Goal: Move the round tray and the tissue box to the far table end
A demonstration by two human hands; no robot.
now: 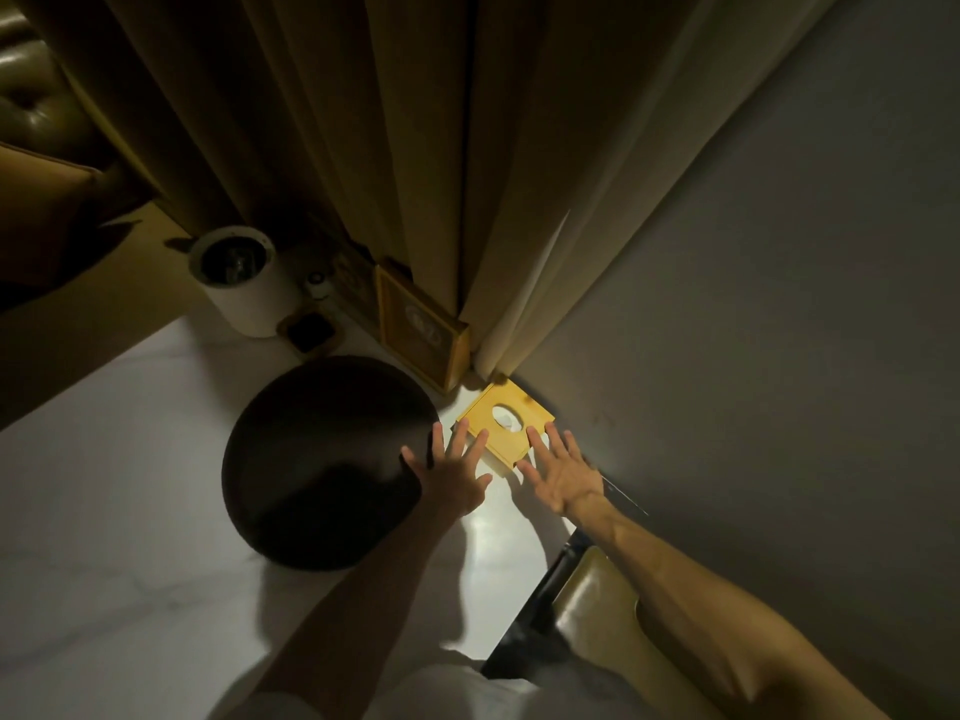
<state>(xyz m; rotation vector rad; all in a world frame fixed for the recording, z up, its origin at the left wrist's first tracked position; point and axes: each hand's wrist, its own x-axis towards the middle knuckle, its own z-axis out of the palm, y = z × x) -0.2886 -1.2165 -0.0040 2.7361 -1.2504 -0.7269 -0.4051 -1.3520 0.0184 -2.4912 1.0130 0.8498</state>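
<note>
A yellow wooden tissue box (503, 421) with an oval hole in its top sits on the white table, close to the grey wall and the curtain's foot. To its left lies the dark round tray (322, 459). My left hand (453, 475) is open with fingers spread, between the tray's right rim and the box, fingertips at the box's near left edge. My right hand (558, 472) is open too, fingers spread at the box's near right corner. Neither hand grips anything.
A white cylindrical pot (244, 283) stands at the far end, with a small dark square item (310, 331) and a gold picture frame (421, 330) leaning by the curtain (415, 148). A padded chair back (597, 610) is at the table's right edge.
</note>
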